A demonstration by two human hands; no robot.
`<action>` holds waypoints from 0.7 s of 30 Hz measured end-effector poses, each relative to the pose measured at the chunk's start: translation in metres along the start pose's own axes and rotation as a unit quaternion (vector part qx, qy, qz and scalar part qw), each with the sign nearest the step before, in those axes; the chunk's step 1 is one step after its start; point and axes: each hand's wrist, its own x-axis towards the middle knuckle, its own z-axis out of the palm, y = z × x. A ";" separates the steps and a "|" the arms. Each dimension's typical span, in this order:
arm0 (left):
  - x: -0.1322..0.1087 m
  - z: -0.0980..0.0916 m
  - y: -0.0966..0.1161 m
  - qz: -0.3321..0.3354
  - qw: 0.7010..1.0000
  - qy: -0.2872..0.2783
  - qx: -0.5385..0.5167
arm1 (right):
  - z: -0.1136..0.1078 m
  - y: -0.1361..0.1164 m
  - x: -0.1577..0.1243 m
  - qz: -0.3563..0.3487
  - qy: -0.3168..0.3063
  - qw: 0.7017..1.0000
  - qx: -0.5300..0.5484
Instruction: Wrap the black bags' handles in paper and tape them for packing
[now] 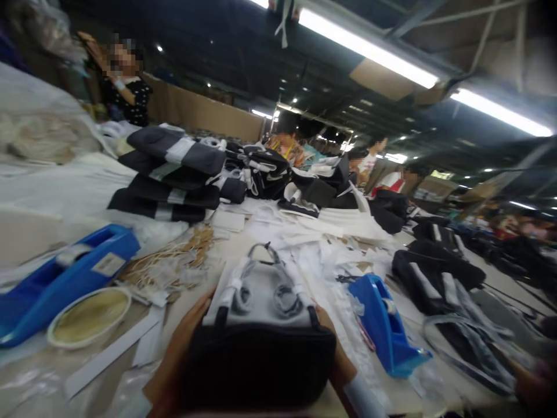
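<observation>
A small black bag (256, 366) with a pale grey upper panel is held upright between my two hands, close to the table's front edge. Its looped handles and straps (261, 255) are wrapped in clear plastic and lie against the pale panel. My left hand (185, 339) grips the bag's left side. On the opposite side, my right hand (337, 348) is pressed against it, with part of the fingers hidden behind the bag. Blue tape dispensers flank the bag, one large one (93, 270) at left and a smaller one (385, 325) at right.
A round tub (89, 316) of yellowish paste stands at left beside white strips (113, 351). Brown tags with strings (183, 255) lie behind. Stacked dark bags (169, 174) rise farther back; more black bags (435, 278) lie at right. A person (126, 93) stands at the far left.
</observation>
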 end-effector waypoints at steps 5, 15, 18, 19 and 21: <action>0.008 0.011 -0.001 -0.057 0.979 -0.057 -0.187 | -0.016 -0.005 0.032 0.019 -0.006 0.998 -0.058; -0.021 0.001 -0.020 -0.148 0.908 -0.058 -0.387 | -0.039 -0.018 -0.016 0.049 0.134 0.989 0.040; -0.021 0.015 -0.025 -0.124 0.918 -0.055 -0.373 | -0.028 -0.004 -0.016 0.143 0.080 0.981 0.106; -0.019 0.018 -0.027 -0.118 0.926 -0.046 -0.355 | -0.024 -0.002 -0.015 0.157 0.063 0.979 0.116; -0.015 0.021 -0.030 -0.111 0.941 -0.045 -0.316 | -0.017 -0.001 -0.013 0.168 0.034 0.976 0.136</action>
